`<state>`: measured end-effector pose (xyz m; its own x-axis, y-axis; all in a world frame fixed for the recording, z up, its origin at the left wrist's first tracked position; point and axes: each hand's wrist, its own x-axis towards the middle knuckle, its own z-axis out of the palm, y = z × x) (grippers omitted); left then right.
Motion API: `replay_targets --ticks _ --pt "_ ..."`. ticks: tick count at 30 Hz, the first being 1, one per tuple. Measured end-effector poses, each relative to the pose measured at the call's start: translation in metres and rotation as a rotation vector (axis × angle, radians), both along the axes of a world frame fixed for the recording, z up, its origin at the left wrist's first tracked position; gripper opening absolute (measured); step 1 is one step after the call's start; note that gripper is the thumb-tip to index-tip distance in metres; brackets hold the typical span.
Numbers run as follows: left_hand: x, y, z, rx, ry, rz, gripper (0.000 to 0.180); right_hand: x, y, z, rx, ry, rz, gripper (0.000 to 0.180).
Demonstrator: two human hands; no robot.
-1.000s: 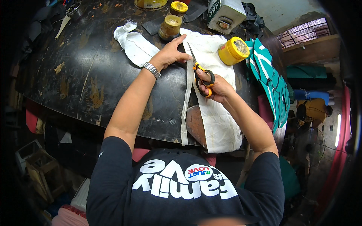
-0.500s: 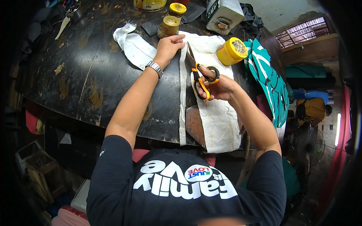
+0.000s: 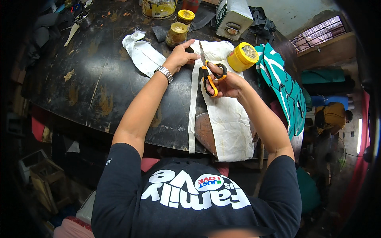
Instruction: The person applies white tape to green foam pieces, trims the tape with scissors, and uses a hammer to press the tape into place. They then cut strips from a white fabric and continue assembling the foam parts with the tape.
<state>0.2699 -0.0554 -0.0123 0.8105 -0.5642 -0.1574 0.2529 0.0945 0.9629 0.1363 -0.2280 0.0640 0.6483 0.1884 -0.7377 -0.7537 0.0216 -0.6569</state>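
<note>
My right hand is closed round the black and orange handles of a pair of scissors. The blades point away from me, parted at the far end of a white cloth. A narrow white strip runs along the cloth's left side toward me, with a gap between the two that widens at the near end. My left hand, with a metal watch on its wrist, rests at the far left edge of the cloth. Its thumb and forefinger are spread, touching the cloth beside the blades; the other fingers are partly hidden.
A yellow jar stands on the cloth's right side. Beyond are brown jars, a metal can and a yellow tub. A white cloth piece lies left; green fabric pieces hang over the right edge. One person is far right.
The scissors have moved slightly away from me along the cloth. My left thumb has spread from the forefinger and shifted right onto the cloth.
</note>
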Motion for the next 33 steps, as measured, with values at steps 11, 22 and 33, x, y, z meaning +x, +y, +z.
replay_targets --ticks 11,22,33 --pt "-0.011 0.007 0.010 -0.125 -0.147 0.027 0.092 0.003 -0.006 -0.012 -0.030 -0.088 0.091 0.068" --pt "-0.008 0.009 0.014 -0.136 -0.160 -0.103 0.095 -0.005 -0.005 -0.014 0.071 -0.136 0.016 0.067" --pt "-0.012 0.003 0.002 0.079 -0.385 0.092 0.086 -0.005 -0.001 -0.025 0.011 -0.258 -0.106 0.055"
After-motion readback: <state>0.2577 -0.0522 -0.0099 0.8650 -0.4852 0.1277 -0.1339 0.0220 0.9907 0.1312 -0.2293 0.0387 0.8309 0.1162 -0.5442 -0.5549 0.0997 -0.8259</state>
